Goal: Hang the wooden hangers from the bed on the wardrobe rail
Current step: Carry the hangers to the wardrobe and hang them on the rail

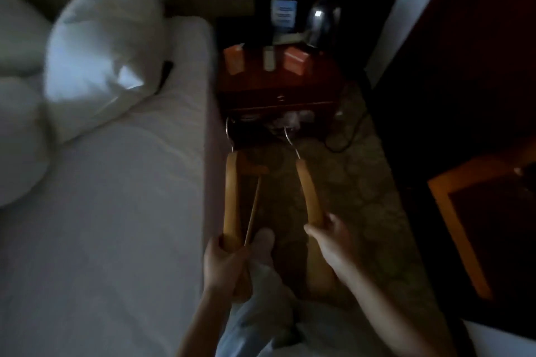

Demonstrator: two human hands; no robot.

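The left hand [224, 258] has its grip closed around one wooden hanger [231, 197], and the right hand [330, 236] grips a second hanger [311, 194]. Both hangers are held over the carpet [362, 182] beside the bed [116, 211], their metal hooks pointing toward the nightstand [278, 87].

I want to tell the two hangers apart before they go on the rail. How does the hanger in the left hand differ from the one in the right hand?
The left-hand hanger shows a thin crossbar angling off its body; the right-hand hanger shows none from here. The left-hand hanger hangs right beside the bed edge, while the right-hand hanger is out over the carpet. The left hand wraps its hanger in a fist; the right hand pinches its hanger's end. Both are light wood with metal hooks pointing away.
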